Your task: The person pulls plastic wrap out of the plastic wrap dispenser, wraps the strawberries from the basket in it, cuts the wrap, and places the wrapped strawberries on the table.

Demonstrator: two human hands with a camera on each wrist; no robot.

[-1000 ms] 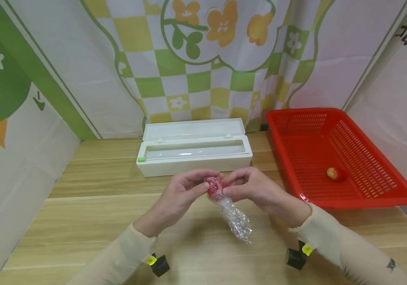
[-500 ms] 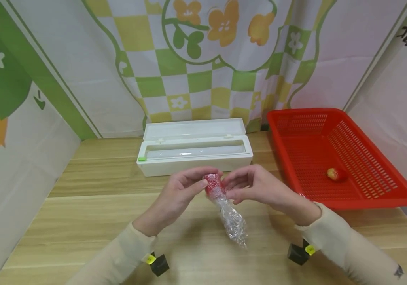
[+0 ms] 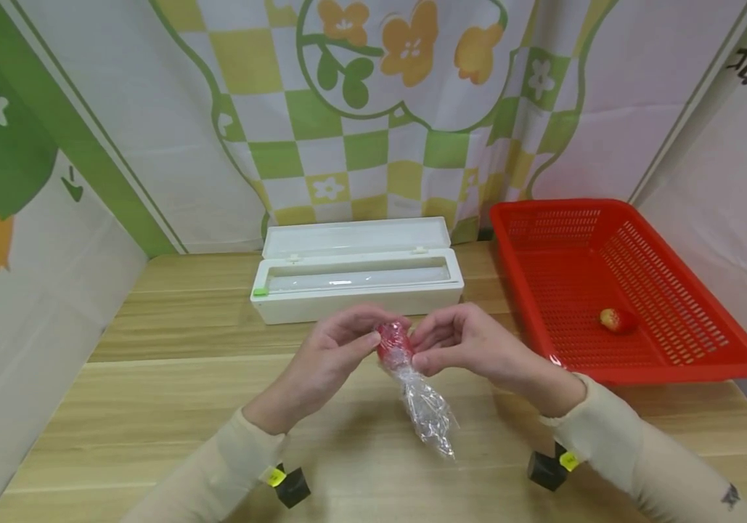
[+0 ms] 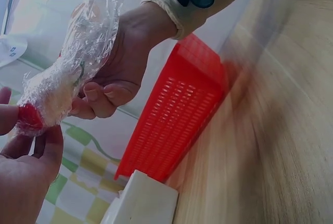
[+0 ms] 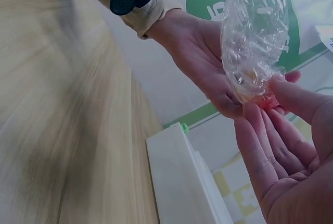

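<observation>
A red item in clear film (image 3: 394, 344) is held above the table in front of the white box, its twisted loose film (image 3: 428, 410) hanging toward the person. My left hand (image 3: 324, 359) pinches the item's left side between thumb and fingers. From the right, my right hand (image 3: 474, 349) pinches the wrapped item where the red part meets the loose film. The left wrist view shows the crinkled film (image 4: 91, 39) rising beside the right hand (image 4: 122, 60). Thumb and fingertips meet at the reddish end in the right wrist view, below the clear film (image 5: 255, 31).
An open white box (image 3: 360, 299) with a film roll (image 3: 360, 279) inside stands at the back of the wooden table (image 3: 184, 407). To the right, a red perforated basket (image 3: 543, 319) contains a red and yellowish item (image 3: 618, 320). A patterned curtain (image 3: 366, 149) hangs behind.
My right hand has shifted slightly right, and its fingers have moved on the film. The hanging film has swung slightly left and lower. My left hand has stayed nearly still.
</observation>
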